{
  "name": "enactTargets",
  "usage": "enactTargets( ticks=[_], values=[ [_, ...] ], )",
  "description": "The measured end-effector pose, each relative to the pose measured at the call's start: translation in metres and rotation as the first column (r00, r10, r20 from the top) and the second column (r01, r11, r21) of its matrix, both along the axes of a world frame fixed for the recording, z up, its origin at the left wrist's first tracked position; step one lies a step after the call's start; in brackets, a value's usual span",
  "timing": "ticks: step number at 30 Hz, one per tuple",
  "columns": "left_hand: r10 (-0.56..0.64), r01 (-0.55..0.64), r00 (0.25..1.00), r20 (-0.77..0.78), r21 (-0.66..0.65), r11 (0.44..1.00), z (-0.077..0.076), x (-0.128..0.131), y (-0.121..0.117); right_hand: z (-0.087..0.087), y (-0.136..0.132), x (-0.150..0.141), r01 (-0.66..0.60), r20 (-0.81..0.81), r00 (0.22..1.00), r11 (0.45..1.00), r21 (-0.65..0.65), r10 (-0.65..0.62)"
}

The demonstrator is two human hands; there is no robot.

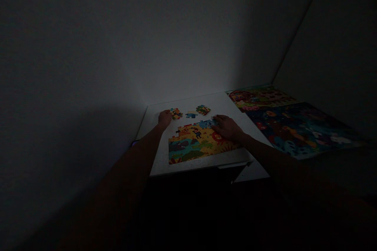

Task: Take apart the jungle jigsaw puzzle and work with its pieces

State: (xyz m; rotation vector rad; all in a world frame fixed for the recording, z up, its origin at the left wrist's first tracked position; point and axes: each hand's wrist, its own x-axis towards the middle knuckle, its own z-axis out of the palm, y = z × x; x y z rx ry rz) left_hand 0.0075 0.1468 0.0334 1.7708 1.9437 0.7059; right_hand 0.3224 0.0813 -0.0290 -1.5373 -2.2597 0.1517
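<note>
A partly joined jigsaw puzzle (pixel 193 143) lies flat on the white table, showing a lion, a crocodile and a hippo; its upper edge is uneven. At its upper right, my right hand (pixel 228 127) rests with fingers stretched out over the puzzle's edge. My left hand (pixel 165 119) is beyond the puzzle's upper left, fingers closed at the edge of some colourful puzzle pieces (pixel 176 113). Right of these lie a blue and cream puzzle piece (pixel 191 115) and a green patterned group of pieces (pixel 203 110). Dim light hides the finer finger detail.
Two more picture puzzles lie to the right: a farm scene (pixel 259 97) at the back and a dark blue sea scene (pixel 297 129) nearer. A pale wall (pixel 188 47) rises behind the white table (pixel 159 160), whose front edge drops into darkness.
</note>
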Motion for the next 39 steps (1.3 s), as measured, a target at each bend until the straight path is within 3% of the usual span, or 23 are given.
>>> enactTargets(
  ticks=[5,9,13,24,31,39],
  values=[
    [-0.074,0.086,0.986,-0.148,0.078,0.993,-0.005,0.000,-0.024,0.001,0.001,-0.001,0.017,0.038,0.999,1.000,-0.009,-0.017],
    [-0.198,0.229,0.951,-0.240,0.112,0.967,-0.024,0.023,-0.056,0.001,0.002,-0.001,0.006,0.043,0.999,1.000,-0.013,-0.006],
    [-0.212,0.274,0.924,-0.318,0.165,0.947,-0.041,0.044,-0.078,0.001,0.007,0.001,0.001,0.016,1.000,0.999,-0.034,-0.001],
    [-0.195,0.284,0.912,-0.362,0.213,0.935,-0.042,0.048,-0.085,0.032,0.032,-0.003,0.099,0.149,0.987,0.964,-0.248,-0.063],
    [-0.188,0.268,0.920,-0.343,0.201,0.942,-0.043,0.047,-0.083,0.038,0.031,-0.003,0.048,-0.104,0.990,0.934,-0.353,-0.090],
    [-0.164,0.210,0.952,-0.259,0.162,0.964,-0.047,0.044,-0.074,0.041,0.032,-0.002,-0.091,-0.369,0.927,0.920,-0.380,-0.061]
  ],
)
